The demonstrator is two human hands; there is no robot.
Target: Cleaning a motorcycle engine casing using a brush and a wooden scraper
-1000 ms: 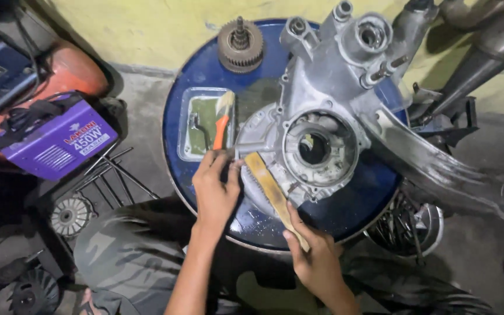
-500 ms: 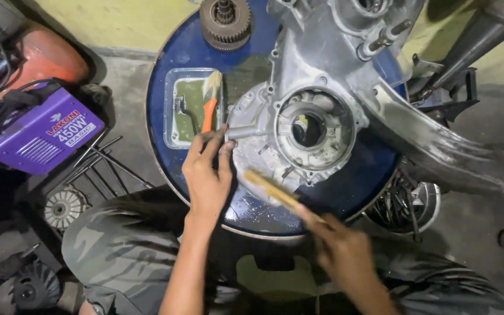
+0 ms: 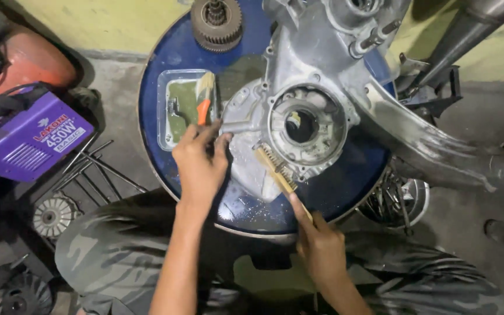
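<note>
Atop one blue drum (image 3: 164,52), left hand (image 3: 200,165) spread on one engine casing (image 3: 298,116), right hand (image 3: 321,248) gripping one wire brush (image 3: 276,168)

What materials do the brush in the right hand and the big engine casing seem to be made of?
The brush looks like pale bare wood with yellowish, probably brass, wire bristles. The engine casing appears to be cast aluminium: dull silver-grey, rough and stained, with moulded ribs and bolt bosses. The right hand grips the brush's handle.

Layout: engine case (image 3: 304,116) on drum top (image 3: 164,64).
Tray (image 3: 167,114) left of case; gear cluster (image 3: 216,23) behind tray; wire brush (image 3: 275,169) on case front edge.
</note>
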